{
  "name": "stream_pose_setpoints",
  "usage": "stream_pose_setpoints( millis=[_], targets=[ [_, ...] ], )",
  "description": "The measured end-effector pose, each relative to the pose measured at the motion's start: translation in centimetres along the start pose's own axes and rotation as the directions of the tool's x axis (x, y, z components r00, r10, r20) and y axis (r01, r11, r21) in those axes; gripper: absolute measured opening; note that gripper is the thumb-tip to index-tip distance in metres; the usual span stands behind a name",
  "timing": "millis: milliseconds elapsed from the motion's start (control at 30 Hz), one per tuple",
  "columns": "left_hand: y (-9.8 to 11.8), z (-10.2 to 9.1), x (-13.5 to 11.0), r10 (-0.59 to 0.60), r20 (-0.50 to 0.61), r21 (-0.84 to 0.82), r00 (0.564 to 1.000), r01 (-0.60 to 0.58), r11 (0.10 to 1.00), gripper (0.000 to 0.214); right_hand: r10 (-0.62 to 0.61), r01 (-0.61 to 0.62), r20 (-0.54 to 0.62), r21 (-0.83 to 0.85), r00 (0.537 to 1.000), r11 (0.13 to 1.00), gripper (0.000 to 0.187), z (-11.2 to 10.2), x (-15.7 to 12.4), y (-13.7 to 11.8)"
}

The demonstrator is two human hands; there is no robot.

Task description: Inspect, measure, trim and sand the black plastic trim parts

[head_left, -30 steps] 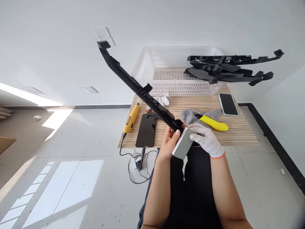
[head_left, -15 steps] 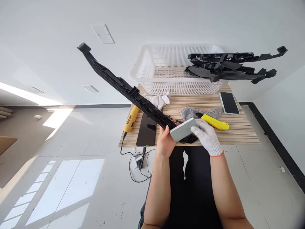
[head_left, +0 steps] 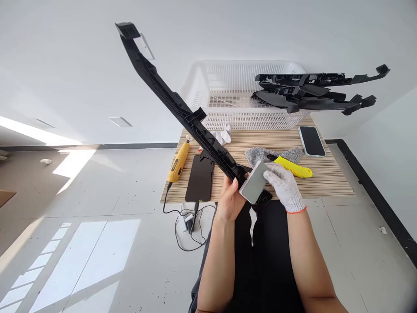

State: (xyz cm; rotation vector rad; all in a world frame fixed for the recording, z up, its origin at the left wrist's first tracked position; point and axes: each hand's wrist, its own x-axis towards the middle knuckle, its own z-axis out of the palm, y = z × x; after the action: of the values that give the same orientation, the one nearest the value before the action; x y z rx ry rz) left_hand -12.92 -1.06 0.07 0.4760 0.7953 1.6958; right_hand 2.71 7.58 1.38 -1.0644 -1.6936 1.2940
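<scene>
As the left hand (head_left: 230,203) grips a black strip (head_left: 174,105) toward its near end, the right hand (head_left: 284,184) clasps a gray block (head_left: 254,183).

Left hand (head_left: 230,202): fingers mostly hidden behind the strip (head_left: 174,104).
Strip: end between the hands partly covered by the block (head_left: 254,184).
Glove (head_left: 225,135), beyond the left hand: partly behind the strip.
Tool (head_left: 179,163), left of the hands: lettering too small.
Arms (head_left: 217,265), below the hands: cut off by the bottom edge.

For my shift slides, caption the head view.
Left hand holds a black strip; gloved right hand, a grey block.
</scene>
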Motion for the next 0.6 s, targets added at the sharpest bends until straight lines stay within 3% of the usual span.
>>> stream_pose_setpoints(
  millis=[100,200,333,467,600],
  targets=[
    [-0.1,0.3,0.0,-0.013,0.005,0.006,1.0,0.013,1.0,0.046,0.101,-0.102,0.016,0.174,0.995,0.979,0.015,-0.2,-0.1,0.2],
    [-0.3,0.3,0.2,-0.027,-0.008,0.027,1.0,0.027,0.999,0.053,0.212,-0.18,-0.054,0.356,0.976,0.917,0.023,-0.6,-0.3,0.3],
    [-0.5,0.4,0.2,-0.026,-0.032,0.189,0.999,0.031,0.981,0.062,0.166,-0.098,-0.131,0.411,0.977,0.906,0.037,-0.8,-0.5,0.4],
    [-0.4,0.6,0.2,-0.011,0.058,0.308,0.998,-0.007,0.951,0.059,0.174,-0.087,-0.17,0.427,0.97,0.9,0.033,-1.2,-0.5,0.0],
    [-0.5,0.5,0.3,-0.004,0.101,0.341,0.995,-0.031,0.94,0.06,0.097,-0.054,-0.058,0.515,0.994,0.855,0.047,-1.6,-0.4,-0.1]
  ],
)
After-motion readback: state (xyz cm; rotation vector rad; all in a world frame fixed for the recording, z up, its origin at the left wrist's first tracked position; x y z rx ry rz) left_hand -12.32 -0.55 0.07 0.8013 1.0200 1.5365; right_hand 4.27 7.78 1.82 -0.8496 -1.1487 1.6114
